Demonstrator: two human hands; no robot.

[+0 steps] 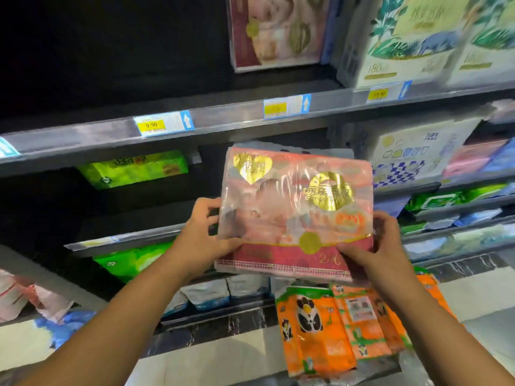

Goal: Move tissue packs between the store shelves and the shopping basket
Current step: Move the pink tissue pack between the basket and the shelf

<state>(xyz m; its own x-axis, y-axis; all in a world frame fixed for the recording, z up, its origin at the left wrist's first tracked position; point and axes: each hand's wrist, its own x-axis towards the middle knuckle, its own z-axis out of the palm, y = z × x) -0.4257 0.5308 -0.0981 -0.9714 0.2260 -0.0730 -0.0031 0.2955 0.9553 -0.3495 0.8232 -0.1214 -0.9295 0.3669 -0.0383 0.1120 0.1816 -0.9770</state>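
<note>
- The pink tissue pack point(295, 207) is held in the air in front of the shelves point(83, 140), resting on nothing.
- The left grip point(203, 232) clasps its left edge and the right grip point(381, 240) its lower right corner.
- Orange packs point(328, 324) lie below, perhaps in the basket; I can't make out its rim.
- This looks like mid-transfer, direction unclear, with nothing placed yet.

Store shelves point(228, 121) carry a green pack point(133, 168) and leaf-printed packs point(404, 37).
</note>
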